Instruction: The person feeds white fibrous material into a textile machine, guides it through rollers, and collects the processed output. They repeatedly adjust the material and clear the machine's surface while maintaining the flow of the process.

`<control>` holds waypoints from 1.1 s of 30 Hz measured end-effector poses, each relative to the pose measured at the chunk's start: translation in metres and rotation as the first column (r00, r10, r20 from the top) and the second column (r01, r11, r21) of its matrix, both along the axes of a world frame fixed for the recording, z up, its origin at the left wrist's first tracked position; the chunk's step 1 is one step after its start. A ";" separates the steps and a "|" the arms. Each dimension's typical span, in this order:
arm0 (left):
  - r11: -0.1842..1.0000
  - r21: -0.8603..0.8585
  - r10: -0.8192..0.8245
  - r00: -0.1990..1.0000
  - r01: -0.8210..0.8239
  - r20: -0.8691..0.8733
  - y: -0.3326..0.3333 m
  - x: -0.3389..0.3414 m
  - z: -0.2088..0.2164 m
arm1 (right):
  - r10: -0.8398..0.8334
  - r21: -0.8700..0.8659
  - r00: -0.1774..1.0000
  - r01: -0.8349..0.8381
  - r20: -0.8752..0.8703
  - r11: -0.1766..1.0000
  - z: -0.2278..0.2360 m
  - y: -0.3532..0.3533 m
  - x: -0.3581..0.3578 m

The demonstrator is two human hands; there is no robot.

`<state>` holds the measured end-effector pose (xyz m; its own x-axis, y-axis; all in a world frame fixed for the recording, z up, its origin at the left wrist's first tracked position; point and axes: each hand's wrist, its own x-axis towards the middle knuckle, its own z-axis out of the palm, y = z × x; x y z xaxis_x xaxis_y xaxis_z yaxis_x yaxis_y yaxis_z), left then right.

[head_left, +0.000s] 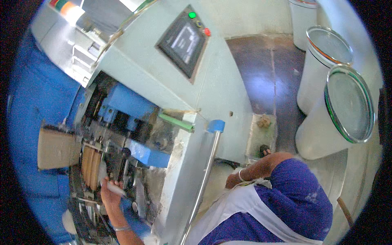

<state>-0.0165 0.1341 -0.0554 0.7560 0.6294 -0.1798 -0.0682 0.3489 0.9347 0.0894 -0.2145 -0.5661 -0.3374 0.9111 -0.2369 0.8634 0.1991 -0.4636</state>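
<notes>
My left hand (109,194), with a metal bangle at the wrist, reaches into the machine's working section. Its fingers are closed on a soft white strand of fibre (116,188), which looks like cotton sliver. More white fibre lies just above the fingers, beside several tan rollers or bars (90,167). A round black knob (125,152) stands to the right of them. At my waist, by the white apron (234,204), is my right hand (233,179); its fingers are too blurred and hidden to make out.
A steel rail (204,175) with a blue end runs along the machine's pale green housing (163,69). The housing carries a control screen (183,43) with green and red buttons. Tall white cans (322,130) stand at right. A tan box (57,149) sits at far left.
</notes>
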 end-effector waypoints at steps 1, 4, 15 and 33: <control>0.991 -0.021 0.133 0.991 -0.134 -0.013 -0.001 -0.002 0.000 | -0.098 -0.022 0.979 0.095 -0.179 0.995 -0.012 0.006 -0.003; 0.992 -0.085 0.096 0.995 -0.095 0.014 -0.005 -0.005 -0.002 | -0.225 -0.127 0.737 0.187 -0.638 0.974 -0.012 0.004 0.006; 0.997 -0.073 -0.032 0.996 0.038 0.079 -0.012 -0.003 -0.002 | -0.390 -0.448 0.614 0.067 -0.686 0.892 0.144 -0.037 0.070; 1.000 -0.029 0.011 0.999 -0.010 0.052 -0.016 -0.002 -0.012 | -0.229 0.845 0.961 0.249 -0.154 0.474 0.759 0.260 0.142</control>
<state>-0.0189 0.1181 -0.0676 0.7582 0.6325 -0.1587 -0.1201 0.3746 0.9194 0.2310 0.0459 0.1926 -0.0692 0.7105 0.7003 0.9351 0.2908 -0.2027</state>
